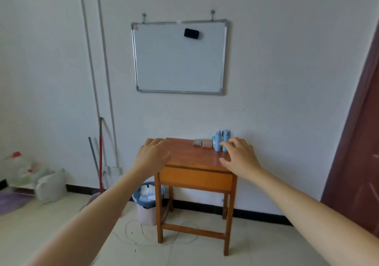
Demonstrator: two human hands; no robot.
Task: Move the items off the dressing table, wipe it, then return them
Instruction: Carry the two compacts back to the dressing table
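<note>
A small wooden dressing table (190,157) stands against the white wall. At its back right stand a light blue pump bottle (217,141) and a blue capped bottle (226,135). Left of them lie a small grey case (198,142) and a pinkish flat case (207,143). My left hand (151,156) is stretched out in front of the table's left edge, fingers relaxed and empty. My right hand (240,157) reaches in front of the table's right side, fingers spread, covering part of the bottles. Whether either hand touches anything is not clear.
A whiteboard (180,58) with a black eraser (191,33) hangs above the table. A lined waste bin (146,202) stands left of the table legs, with a cable looped on the floor. Broom and mop handles (100,154) lean at left. White bags (49,185) lie far left. A brown door (361,152) is at right.
</note>
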